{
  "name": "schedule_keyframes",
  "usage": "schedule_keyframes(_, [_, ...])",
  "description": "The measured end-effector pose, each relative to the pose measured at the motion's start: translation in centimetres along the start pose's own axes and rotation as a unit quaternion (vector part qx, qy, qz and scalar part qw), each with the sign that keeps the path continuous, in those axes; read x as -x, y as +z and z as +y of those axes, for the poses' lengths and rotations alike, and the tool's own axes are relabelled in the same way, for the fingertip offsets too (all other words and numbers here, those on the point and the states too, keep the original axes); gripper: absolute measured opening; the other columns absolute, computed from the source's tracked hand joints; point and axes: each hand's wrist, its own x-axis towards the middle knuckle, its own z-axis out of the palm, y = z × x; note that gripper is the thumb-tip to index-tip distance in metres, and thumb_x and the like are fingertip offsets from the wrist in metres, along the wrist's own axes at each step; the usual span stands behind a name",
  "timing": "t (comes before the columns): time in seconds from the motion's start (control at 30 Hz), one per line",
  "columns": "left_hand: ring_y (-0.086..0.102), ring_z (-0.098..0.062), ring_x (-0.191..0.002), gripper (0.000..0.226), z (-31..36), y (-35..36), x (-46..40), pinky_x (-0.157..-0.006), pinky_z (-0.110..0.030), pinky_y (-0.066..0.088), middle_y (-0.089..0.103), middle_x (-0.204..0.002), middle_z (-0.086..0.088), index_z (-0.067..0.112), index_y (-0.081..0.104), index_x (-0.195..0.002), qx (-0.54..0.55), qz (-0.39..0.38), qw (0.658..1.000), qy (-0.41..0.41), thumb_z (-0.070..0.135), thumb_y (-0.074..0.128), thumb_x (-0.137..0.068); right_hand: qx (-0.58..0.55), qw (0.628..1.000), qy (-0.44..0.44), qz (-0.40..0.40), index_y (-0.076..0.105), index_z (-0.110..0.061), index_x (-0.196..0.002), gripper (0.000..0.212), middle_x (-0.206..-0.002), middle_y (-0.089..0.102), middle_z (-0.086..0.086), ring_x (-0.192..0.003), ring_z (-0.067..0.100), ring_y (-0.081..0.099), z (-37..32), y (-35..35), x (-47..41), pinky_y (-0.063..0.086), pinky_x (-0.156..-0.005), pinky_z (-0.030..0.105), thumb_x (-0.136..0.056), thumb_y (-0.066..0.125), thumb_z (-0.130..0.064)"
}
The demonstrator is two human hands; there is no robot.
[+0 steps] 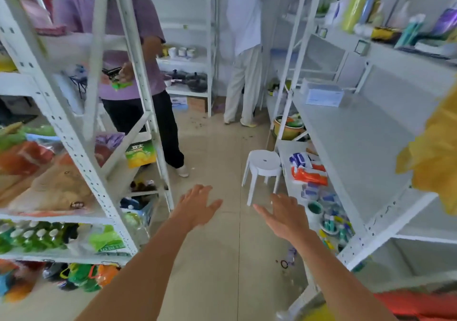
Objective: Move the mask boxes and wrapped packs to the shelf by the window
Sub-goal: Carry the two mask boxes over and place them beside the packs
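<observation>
Both of my hands are stretched out over the aisle floor with nothing in them. My left hand [197,205] is spread open, palm down. My right hand [284,215] is open too, close to the low right shelf. A pale blue-and-white mask box [322,95] stands at the far end of the grey middle shelf board [358,152] on the right. Orange, white and blue wrapped packs [308,168] lie on the lower shelf beneath it, ahead of my right hand.
White metal racks line both sides of the aisle. A white plastic stool [263,168] stands by the right rack. A person in a purple shirt [128,49] stands at the left rack; another in white [247,44] stands at the far end. Small bottles and cups [331,222] crowd the low right shelf.
</observation>
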Motion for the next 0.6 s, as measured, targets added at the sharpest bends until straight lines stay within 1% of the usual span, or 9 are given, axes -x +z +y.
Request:
schedule_keyframes(0.07, [0.032,-0.027,-0.149,0.069,1.2,-0.6,-4.9,-0.12,-0.048,0.028,0.032,-0.163,-0.004,0.025,0.032,-0.157,0.011,-0.006,1.0,0.005,0.063,0.039,-0.101,0.008,1.0,-0.001,0.011,0.052,-0.024,-0.141,0.082,-0.151,0.051,0.008,-0.136,0.031,0.05,1.3,-1.5,-4.3,0.045,-0.105,0.044,-0.091,0.023,-0.083])
schedule_keyframes(0.1, [0.032,-0.027,-0.149,0.068,1.7,-0.8,-7.4,-0.12,-0.048,0.028,0.032,-0.163,-0.004,0.024,0.033,-0.157,0.014,-0.003,1.0,0.008,0.063,0.04,-0.101,0.004,1.0,0.001,0.017,0.05,-0.024,-0.144,0.082,-0.155,0.047,0.008,-0.141,0.031,0.046,2.0,-2.0,-6.4,0.044,-0.108,0.046,-0.092,0.025,-0.082])
schedule_keyframes(0.17, [0.033,-0.027,-0.148,0.068,2.6,-1.5,-12.3,-0.12,-0.048,0.028,0.033,-0.163,-0.004,0.024,0.034,-0.156,0.026,-0.002,1.0,0.003,0.062,0.041,-0.1,-0.013,1.0,0.015,0.017,0.041,-0.025,-0.152,0.082,-0.163,0.037,0.006,-0.15,0.031,0.034,3.0,-3.1,-10.6,0.037,-0.115,0.049,-0.093,0.028,-0.081])
schedule_keyframes(0.2, [0.034,-0.027,-0.148,0.068,2.9,-1.9,-14.5,-0.12,-0.049,0.028,0.032,-0.163,-0.004,0.024,0.035,-0.156,0.029,-0.004,1.0,0.003,0.062,0.042,-0.1,-0.022,0.999,0.022,0.013,0.037,-0.027,-0.154,0.082,-0.164,0.036,0.006,-0.15,0.03,0.033,3.4,-3.5,-12.6,0.034,-0.117,0.049,-0.092,0.028,-0.081])
schedule_keyframes(0.33, [0.037,-0.027,-0.146,0.068,3.8,-3.8,-23.6,-0.119,-0.048,0.03,0.03,-0.163,-0.003,0.024,0.034,-0.157,0.031,-0.011,0.999,0.011,0.061,0.043,-0.101,-0.042,0.999,0.031,0.002,0.045,-0.026,-0.148,0.08,-0.156,0.046,0.007,-0.143,0.03,0.042,5.0,-4.4,-20.5,0.039,-0.114,0.046,-0.092,0.028,-0.081])
schedule_keyframes(0.4, [0.039,-0.027,-0.144,0.068,4.4,-4.9,-28.5,-0.118,-0.047,0.033,0.03,-0.162,-0.003,0.024,0.033,-0.157,0.038,-0.007,0.999,0.022,0.062,0.042,-0.101,-0.036,0.998,0.042,0.005,0.045,-0.025,-0.15,0.082,-0.157,0.046,0.007,-0.142,0.03,0.044,6.0,-5.2,-25.3,0.041,-0.113,0.047,-0.093,0.026,-0.081])
schedule_keyframes(0.47, [0.037,-0.026,-0.146,0.068,4.9,-5.5,-33.5,-0.119,-0.047,0.031,0.031,-0.162,-0.003,0.025,0.033,-0.157,0.036,-0.011,0.999,0.032,0.062,0.042,-0.101,-0.044,0.998,0.052,0.016,0.045,-0.025,-0.15,0.084,-0.156,0.048,0.006,-0.14,0.031,0.046,7.2,-5.8,-30.1,0.043,-0.112,0.048,-0.091,0.025,-0.082])
schedule_keyframes(0.53, [0.037,-0.026,-0.146,0.067,5.5,-5.9,-38.4,-0.119,-0.048,0.03,0.031,-0.162,-0.003,0.025,0.034,-0.156,0.026,-0.013,0.999,0.037,0.061,0.043,-0.1,-0.059,0.996,0.067,0.022,0.045,-0.027,-0.149,0.086,-0.154,0.049,0.005,-0.14,0.03,0.046,8.4,-6.2,-34.9,0.042,-0.112,0.048,-0.089,0.024,-0.084])
schedule_keyframes(0.6, [0.04,-0.027,-0.143,0.067,6.3,-6.4,-43.3,-0.118,-0.046,0.032,0.033,-0.161,-0.004,0.023,0.035,-0.156,0.032,-0.02,0.998,0.043,0.06,0.045,-0.1,-0.059,0.994,0.094,0.024,0.042,-0.028,-0.151,0.091,-0.157,0.045,0.005,-0.142,0.032,0.043,9.6,-6.6,-39.4,0.037,-0.113,0.049,-0.086,0.02,-0.087])
